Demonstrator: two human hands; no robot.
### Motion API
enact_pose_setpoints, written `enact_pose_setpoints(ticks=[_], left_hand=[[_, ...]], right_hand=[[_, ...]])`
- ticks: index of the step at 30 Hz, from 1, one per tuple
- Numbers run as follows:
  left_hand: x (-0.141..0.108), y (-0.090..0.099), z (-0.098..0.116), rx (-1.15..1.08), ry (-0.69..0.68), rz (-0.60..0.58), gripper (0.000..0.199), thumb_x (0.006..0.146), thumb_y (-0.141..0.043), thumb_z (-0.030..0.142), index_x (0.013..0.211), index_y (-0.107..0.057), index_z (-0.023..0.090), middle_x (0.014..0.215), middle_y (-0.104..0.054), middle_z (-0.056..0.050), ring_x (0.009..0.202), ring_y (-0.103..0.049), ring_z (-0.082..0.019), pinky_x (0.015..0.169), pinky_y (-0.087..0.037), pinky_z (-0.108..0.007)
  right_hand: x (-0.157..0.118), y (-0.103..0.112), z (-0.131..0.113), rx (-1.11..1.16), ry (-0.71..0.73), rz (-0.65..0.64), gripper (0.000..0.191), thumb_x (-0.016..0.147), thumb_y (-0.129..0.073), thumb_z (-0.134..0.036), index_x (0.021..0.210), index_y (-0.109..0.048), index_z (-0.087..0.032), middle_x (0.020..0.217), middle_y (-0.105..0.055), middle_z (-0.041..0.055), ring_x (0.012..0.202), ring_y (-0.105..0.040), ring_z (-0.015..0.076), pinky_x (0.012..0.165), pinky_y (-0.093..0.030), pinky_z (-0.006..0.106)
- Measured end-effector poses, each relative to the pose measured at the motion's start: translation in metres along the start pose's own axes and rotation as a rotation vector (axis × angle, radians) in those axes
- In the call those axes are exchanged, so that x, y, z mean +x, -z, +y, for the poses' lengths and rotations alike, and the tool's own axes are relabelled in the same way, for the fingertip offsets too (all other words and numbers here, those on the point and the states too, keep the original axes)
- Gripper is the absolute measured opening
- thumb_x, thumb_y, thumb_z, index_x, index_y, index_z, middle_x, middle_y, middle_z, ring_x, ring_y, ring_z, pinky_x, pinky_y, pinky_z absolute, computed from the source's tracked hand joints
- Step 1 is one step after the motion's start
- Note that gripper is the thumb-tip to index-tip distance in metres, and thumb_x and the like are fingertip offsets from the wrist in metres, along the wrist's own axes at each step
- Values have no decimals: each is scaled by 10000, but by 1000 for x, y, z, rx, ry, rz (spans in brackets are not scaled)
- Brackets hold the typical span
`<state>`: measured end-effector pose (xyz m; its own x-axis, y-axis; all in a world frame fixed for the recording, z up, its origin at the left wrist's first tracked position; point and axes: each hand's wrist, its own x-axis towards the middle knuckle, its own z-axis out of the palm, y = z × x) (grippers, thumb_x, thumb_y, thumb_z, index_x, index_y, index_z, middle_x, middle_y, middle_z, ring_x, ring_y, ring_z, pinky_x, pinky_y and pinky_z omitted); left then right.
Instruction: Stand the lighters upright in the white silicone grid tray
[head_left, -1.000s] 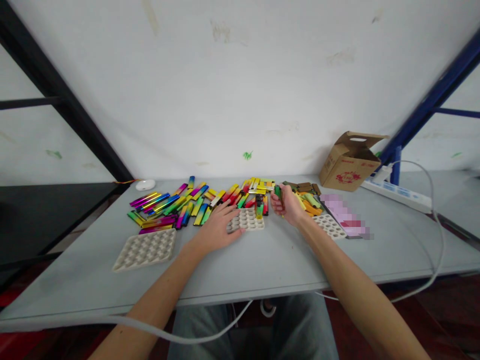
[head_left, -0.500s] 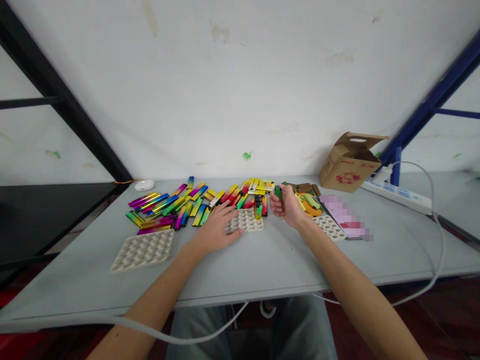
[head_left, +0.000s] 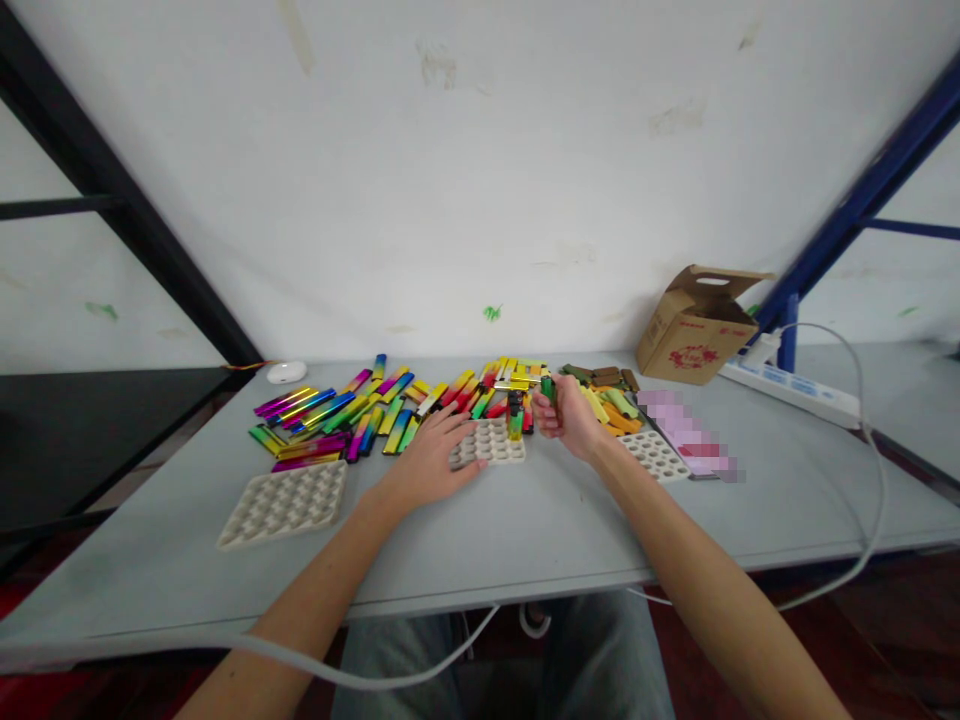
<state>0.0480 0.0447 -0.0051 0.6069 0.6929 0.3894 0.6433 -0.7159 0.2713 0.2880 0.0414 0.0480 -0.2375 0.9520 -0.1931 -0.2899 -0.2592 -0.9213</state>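
Note:
My right hand (head_left: 566, 418) grips a small green lighter (head_left: 549, 389) upright between thumb and fingers. My left hand (head_left: 429, 462) lies flat, its fingertips resting on a small beige moulded tray (head_left: 491, 455). A dark-and-yellow lighter (head_left: 515, 418) stands upright between my hands, at the tray's far edge. Behind my left hand lies a heap of slim rainbow-gradient lighters (head_left: 352, 415). Yellow, orange and brown lighters (head_left: 604, 395) lie beyond my right hand.
A larger beige holed tray (head_left: 283, 505) lies at front left, a third tray (head_left: 655, 456) at right beside a blurred pink flat object (head_left: 686, 432). Further back stand a cardboard box (head_left: 697, 325), a white power strip (head_left: 787, 392) with a cable, and a white round object (head_left: 286, 372).
The whole view has drifted slightly left and down. My right hand with the green lighter has shifted a little left, and my left hand stays on the tray.

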Motion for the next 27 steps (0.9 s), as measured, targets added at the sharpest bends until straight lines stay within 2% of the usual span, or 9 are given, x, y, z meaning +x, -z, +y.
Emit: enact_pose_setpoints(ticks=[4, 8, 17, 27], left_hand=[[0, -1, -1, -14, 1, 13, 531, 818, -617, 458, 1265, -608, 172, 1321, -587, -149, 1328, -431, -350, 1109, -355, -578], [-1, -2, -2, -16, -6, 24, 535, 814, -623, 447, 1271, -604, 169, 1321, -585, -155, 1327, -430, -353, 1101, -364, -581], [-1, -4, -4, -23, -26, 52, 522, 804, -645, 428, 1268, -607, 192, 1305, -596, -148, 1322, -441, -347, 1099, -366, -577], [-1, -3, -3, -21, -14, 32, 540, 805, -630, 452, 1264, -608, 169, 1305, -596, -161, 1323, -435, -361, 1099, -361, -585]], right_hand=[[-1, 2, -1, 42, 18, -17, 366, 841, -289, -481, 593, -321, -214, 503, -223, -76, 395, -153, 69, 362, -136, 181], [-4, 2, -3, 61, 25, -42, 387, 849, -239, -458, 561, -315, -211, 490, -218, -69, 397, -156, 74, 370, -138, 192], [-7, -1, -4, 85, 19, -79, 292, 818, -314, -424, 610, -311, -218, 522, -193, -80, 421, -127, 80, 373, -114, 181], [-9, -5, -5, 17, 1, -98, 285, 825, -274, -396, 606, -310, -217, 521, -211, -70, 419, -131, 82, 375, -143, 181]])
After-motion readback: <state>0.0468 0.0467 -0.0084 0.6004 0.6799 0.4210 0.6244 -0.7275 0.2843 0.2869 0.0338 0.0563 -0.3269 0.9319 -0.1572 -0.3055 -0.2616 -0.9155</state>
